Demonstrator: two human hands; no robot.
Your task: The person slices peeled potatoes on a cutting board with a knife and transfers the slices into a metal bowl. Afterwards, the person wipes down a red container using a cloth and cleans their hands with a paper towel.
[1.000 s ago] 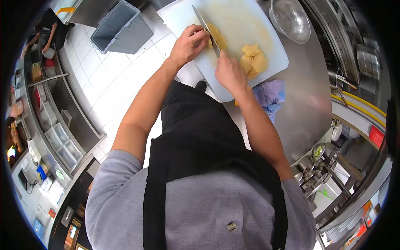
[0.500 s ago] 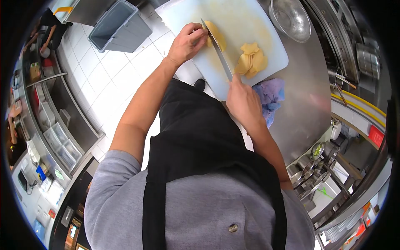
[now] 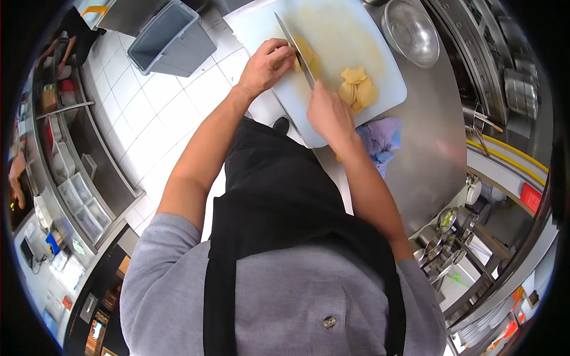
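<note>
On the white cutting board, my right hand is wrapped around the handle of a long kitchen knife. The blade points away from me and slants to the left. My left hand has its fingers curled at the blade's left side, on a pale yellow piece that looks like ginger and is mostly hidden by them. Cut yellow slices lie just right of the blade. Farther right rests a pile of thin, knobby-edged slices.
A crumpled blue-purple cloth lies beside the board on the steel counter. Beyond it sits a metal strainer bowl. A grey bin stands on the tiled floor at left. Another person's arm shows at far left.
My right hand has moved forward and left, sliding the knife farther away from me along the piece. My left hand stays in nearly the same spot.
</note>
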